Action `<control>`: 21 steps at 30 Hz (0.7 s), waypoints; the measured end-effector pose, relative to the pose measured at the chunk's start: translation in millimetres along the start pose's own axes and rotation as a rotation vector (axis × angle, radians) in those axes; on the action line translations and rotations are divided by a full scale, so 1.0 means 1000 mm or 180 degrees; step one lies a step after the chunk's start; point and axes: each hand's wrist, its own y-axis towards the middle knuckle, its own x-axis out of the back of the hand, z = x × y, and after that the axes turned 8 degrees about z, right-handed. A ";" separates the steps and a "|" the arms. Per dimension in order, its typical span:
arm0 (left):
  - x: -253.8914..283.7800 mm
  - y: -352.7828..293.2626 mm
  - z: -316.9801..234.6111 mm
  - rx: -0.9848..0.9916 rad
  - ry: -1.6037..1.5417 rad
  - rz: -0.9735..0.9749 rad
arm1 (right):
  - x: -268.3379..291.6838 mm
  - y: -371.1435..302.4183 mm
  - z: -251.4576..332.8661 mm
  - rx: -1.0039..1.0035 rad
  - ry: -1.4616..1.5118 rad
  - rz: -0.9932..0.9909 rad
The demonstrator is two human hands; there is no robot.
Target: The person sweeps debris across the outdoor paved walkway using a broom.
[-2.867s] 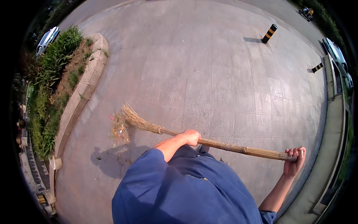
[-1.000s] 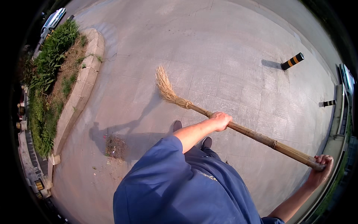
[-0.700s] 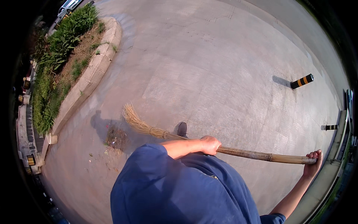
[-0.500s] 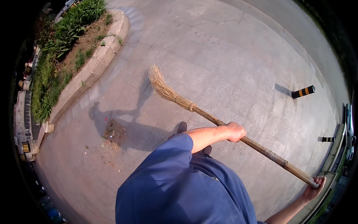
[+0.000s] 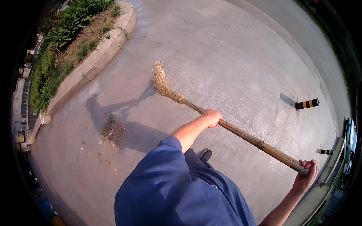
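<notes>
Across in front of me lies a straw broom (image 5: 241, 132) with a long wooden handle, its bristles to the upper left and its butt end to the lower right. Partway up the handle my left hand (image 5: 212, 118) is wrapped around it. At the butt end my right hand (image 5: 307, 175) grips the handle with curled fingers. The bristles are close to the paving, beside their own shadow; whether they touch it I cannot tell. A small heap of dry leaves and litter (image 5: 114, 130) sits on the ground to the left, partly in my shadow.
A stone kerb (image 5: 96, 60) edges a planting bed with green shrubs (image 5: 49, 75) at the upper left. To the right stand a black bollard with yellow bands (image 5: 307, 104) and a second striped bollard (image 5: 326, 152). A low wall (image 5: 318, 192) and parked vehicles line the right edge.
Both hands and the handle have shifted left and upward, and the bristles point more upright. One shoe shows now instead of two.
</notes>
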 end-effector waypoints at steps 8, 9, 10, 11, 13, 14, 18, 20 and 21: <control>-0.097 -0.133 0.065 0.0994 -0.0214 0.0581 | -0.006 -0.019 -0.126 -0.0709 0.0787 0.0705; -0.097 -0.141 0.054 0.1065 -0.0266 0.0365 | 0.002 -0.017 -0.132 -0.0733 0.0896 0.0698; -0.105 -0.142 0.053 0.0931 -0.0301 0.0102 | 0.011 -0.013 -0.135 -0.0759 0.1000 0.0688; -0.113 -0.141 0.045 0.0901 -0.0300 -0.0006 | 0.025 -0.009 -0.136 -0.0735 0.1115 0.0752; -0.113 -0.133 0.021 0.0832 -0.0386 -0.0203 | 0.056 -0.002 -0.138 -0.0622 0.1311 0.0768; -0.113 -0.126 0.009 0.0812 -0.0502 -0.0311 | 0.074 0.002 -0.134 -0.0563 0.1364 0.0745; -0.108 -0.084 -0.032 0.0219 -0.0439 -0.0701 | 0.122 0.010 -0.088 -0.0203 0.1286 0.0414; -0.097 -0.074 -0.055 0.0081 -0.0383 -0.0766 | 0.137 0.010 -0.057 0.0031 0.1041 0.0408; -0.097 -0.069 -0.061 -0.0026 -0.0394 -0.0842 | 0.143 0.009 -0.042 0.0118 0.0958 0.0362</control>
